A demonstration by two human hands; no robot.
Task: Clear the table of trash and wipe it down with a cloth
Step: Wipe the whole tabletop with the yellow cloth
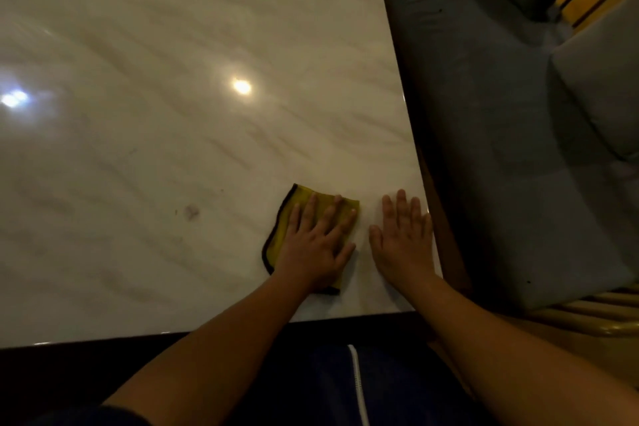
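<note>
Marble tabletop point(173, 149), wiping step seemingly underway: near its front right corner the left grip point(314, 245), fingers flat, presses the cloth point(298, 196); the right grip point(403, 239), flat too, rests beside. Next probably calls for sweeping over the smudge point(192, 212).

Grey seat cushion point(491, 121), two grey back cushions point(601, 93), yellow slatted wooden frame point(587, 313)

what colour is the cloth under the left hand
Yellow with a dark edge trim, seen in the head view: cloth.

The head camera looks steeply down, close over the table point(207, 156), apparently its near right corner.
</note>
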